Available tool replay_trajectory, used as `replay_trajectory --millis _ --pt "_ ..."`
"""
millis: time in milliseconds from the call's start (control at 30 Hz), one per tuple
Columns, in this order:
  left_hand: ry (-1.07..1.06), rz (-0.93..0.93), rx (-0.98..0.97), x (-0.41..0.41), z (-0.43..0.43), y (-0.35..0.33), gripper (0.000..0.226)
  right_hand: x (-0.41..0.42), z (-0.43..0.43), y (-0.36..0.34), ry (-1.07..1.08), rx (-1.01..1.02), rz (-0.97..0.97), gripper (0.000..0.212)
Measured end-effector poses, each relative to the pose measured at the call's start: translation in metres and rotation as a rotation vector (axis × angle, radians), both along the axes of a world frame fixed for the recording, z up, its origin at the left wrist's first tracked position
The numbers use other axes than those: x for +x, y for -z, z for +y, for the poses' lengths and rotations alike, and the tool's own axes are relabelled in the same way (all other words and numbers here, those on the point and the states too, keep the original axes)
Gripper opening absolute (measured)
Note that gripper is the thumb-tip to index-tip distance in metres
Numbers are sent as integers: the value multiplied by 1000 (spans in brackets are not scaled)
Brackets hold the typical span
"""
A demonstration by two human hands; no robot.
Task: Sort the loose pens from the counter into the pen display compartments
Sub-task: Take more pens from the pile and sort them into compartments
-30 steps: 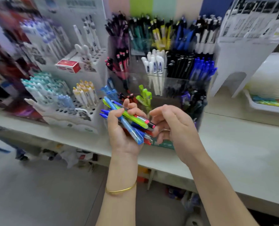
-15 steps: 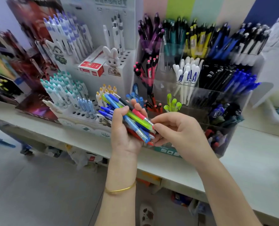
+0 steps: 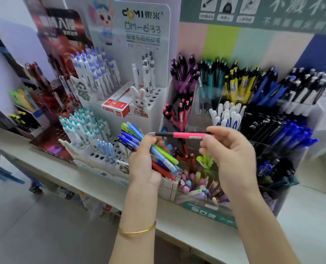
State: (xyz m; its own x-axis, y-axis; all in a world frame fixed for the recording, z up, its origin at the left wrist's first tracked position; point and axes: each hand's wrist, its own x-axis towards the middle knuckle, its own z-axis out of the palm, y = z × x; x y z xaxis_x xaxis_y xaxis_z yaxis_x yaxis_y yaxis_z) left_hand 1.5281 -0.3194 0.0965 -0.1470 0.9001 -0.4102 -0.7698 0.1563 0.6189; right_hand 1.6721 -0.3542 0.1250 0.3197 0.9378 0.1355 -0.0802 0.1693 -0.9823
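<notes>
My left hand (image 3: 143, 164) grips a bundle of loose pens (image 3: 148, 149), blue, green and red, fanned up to the left. My right hand (image 3: 230, 159) pinches a pink and black pen (image 3: 185, 135) by one end and holds it level in front of the clear pen display (image 3: 196, 119). The pen's black tip points left, just above my left thumb. Right behind it stands a compartment of matching pink pens (image 3: 179, 111). Other compartments hold purple, teal, yellow, blue, black and white pens.
A white stand (image 3: 158, 96) with a rabbit figure and a red box (image 3: 116, 108) stands left of the display. Rows of teal-capped pens (image 3: 80, 128) fill its lower tier. The white counter (image 3: 301, 225) extends to the right. Grey floor lies below.
My right hand has pulled the pink and black pen out of the bundle and lifted it level. The camera has moved nearer to the display and tilted up.
</notes>
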Motion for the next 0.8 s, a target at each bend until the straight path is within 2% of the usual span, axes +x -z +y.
replay_trajectory --millis 33,100,267,367,433,500,567,667,733,800 --pt "7 -35 22 -1 3 -3 12 1 6 -3 84 43 14 17" --pt "54 -80 71 -2 7 -8 13 3 21 -10 222 139 -94 16" --pt "268 -53 132 -7 13 -12 11 -10 56 -23 321 351 -650 18" --pt "362 -53 156 -12 17 -15 31 -20 70 -26 358 421 -924 19" --pt "415 -51 171 -16 19 -17 39 -27 80 -27 297 376 -963 23" --pt "466 -58 192 -20 20 -17 37 -34 90 -21 232 269 -996 20" --pt "507 -62 211 -24 20 -17 35 -39 98 -12 227 213 -1109 14" --pt "552 -76 247 -30 22 -13 34 -39 101 -4 228 175 -1198 18" --pt "591 -66 271 -34 23 -12 34 -36 97 -6 238 188 -1136 23" --pt "652 -29 299 -36 23 -12 33 -32 87 -14 252 206 -988 26"
